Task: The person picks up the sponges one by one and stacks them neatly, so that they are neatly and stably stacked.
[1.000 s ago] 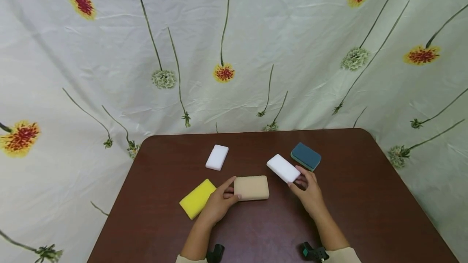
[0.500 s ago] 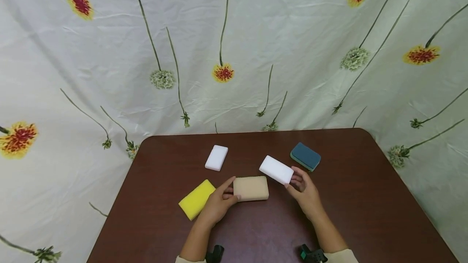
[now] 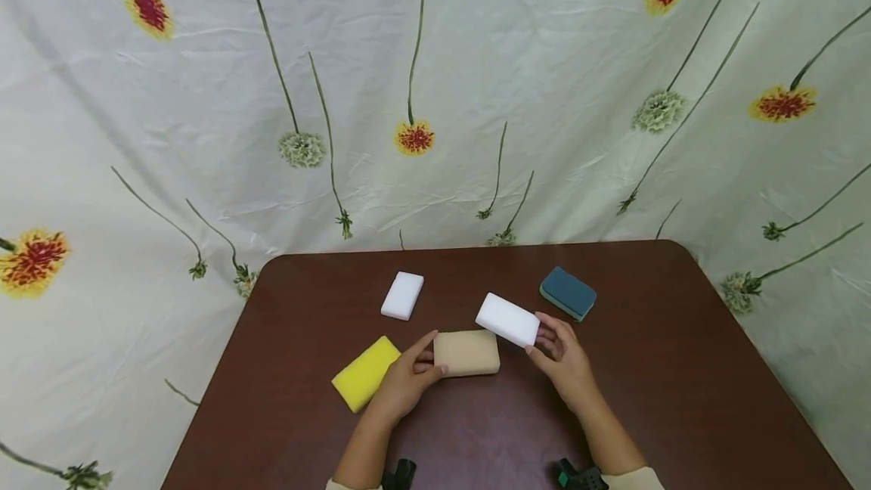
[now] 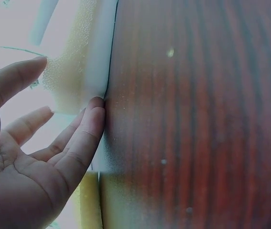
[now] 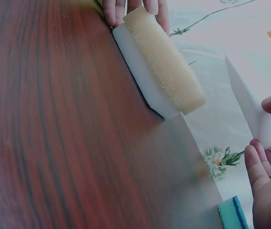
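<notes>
A beige sponge [image 3: 466,354] lies flat on top of a white sponge [image 5: 144,76], as the right wrist view shows. My left hand [image 3: 401,386] holds the left end of this stack, thumb on the near side and fingers on the far side. To the right, my right hand [image 3: 570,369] pinches another white sponge [image 3: 506,320] by its right end. That sponge is raised off the table and tilted in the right wrist view. From the head, its left end overlaps the beige sponge's far right corner; they look apart in the right wrist view.
A yellow sponge [image 3: 366,374] lies left of my left hand, partly behind it. Farther back is a smaller white block [image 3: 403,296]. A blue and green scouring sponge [image 3: 568,293] sits beyond my right hand. The brown table [image 3: 680,369] ends at a flowered cloth [image 3: 578,59].
My right hand has carried the white sponge leftward, towards the beige sponge, and turned it slightly. My left hand and the stack have stayed in place.
</notes>
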A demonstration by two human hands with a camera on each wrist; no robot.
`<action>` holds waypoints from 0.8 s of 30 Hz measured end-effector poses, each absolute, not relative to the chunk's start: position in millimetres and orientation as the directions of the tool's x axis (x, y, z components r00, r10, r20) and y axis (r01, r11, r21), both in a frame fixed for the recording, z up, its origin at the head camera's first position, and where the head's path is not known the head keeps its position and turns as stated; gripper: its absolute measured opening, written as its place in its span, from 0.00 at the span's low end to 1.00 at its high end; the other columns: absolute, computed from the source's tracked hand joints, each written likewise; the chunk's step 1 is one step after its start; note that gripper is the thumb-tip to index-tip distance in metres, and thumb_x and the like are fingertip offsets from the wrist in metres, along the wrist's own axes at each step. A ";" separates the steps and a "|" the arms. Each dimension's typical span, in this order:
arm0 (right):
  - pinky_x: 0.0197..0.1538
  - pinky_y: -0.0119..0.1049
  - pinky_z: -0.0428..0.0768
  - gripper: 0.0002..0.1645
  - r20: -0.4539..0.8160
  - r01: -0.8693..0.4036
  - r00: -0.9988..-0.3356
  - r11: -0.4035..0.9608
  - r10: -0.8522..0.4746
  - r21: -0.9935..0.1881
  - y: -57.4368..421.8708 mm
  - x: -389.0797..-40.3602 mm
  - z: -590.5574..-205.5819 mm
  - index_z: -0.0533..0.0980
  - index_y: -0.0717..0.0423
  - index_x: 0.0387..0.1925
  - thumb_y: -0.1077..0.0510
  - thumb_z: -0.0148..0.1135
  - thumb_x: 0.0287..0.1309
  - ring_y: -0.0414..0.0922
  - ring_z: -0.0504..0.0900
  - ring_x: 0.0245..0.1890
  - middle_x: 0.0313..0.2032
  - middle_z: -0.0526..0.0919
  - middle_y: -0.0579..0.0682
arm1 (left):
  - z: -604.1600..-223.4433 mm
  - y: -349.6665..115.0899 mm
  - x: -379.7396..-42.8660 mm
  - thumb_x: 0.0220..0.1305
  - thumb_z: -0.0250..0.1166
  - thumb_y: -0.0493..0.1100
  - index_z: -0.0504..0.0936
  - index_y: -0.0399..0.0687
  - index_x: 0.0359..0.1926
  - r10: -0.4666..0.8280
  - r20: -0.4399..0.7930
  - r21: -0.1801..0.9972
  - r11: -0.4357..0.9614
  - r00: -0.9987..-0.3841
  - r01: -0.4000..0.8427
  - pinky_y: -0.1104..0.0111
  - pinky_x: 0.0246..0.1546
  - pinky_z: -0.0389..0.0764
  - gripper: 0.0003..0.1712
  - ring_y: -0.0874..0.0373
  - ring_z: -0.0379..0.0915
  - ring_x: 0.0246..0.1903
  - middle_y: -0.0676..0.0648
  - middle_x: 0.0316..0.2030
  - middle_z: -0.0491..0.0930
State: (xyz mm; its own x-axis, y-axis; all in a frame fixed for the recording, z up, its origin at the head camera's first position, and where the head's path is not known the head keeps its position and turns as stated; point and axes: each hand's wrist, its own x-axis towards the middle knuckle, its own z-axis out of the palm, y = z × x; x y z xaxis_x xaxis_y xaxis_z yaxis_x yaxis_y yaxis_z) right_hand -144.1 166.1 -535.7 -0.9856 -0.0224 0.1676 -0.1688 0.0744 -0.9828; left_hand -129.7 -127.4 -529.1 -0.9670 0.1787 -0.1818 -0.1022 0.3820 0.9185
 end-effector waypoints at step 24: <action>0.62 0.32 0.79 0.37 0.206 -0.238 -0.964 0.207 -0.167 -0.949 151.4 -140.3 -543.2 0.71 0.61 0.68 0.63 0.72 0.58 0.42 0.79 0.55 0.59 0.77 0.58 | -529.2 -127.0 -130.6 0.63 0.72 0.47 0.63 0.57 0.77 0.174 -0.200 0.920 0.372 -0.964 -0.124 0.61 0.48 0.80 0.44 0.51 0.79 0.53 0.41 0.58 0.77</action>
State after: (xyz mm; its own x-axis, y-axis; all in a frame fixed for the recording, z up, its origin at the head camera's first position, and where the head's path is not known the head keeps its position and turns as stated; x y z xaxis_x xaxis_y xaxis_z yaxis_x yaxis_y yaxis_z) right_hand -140.3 151.4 -543.2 -0.9643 -0.1671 0.2055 -0.2381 0.2066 -0.9490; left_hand -130.6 -127.0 -529.2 -0.9641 0.1745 -0.2002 -0.1237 0.3722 0.9199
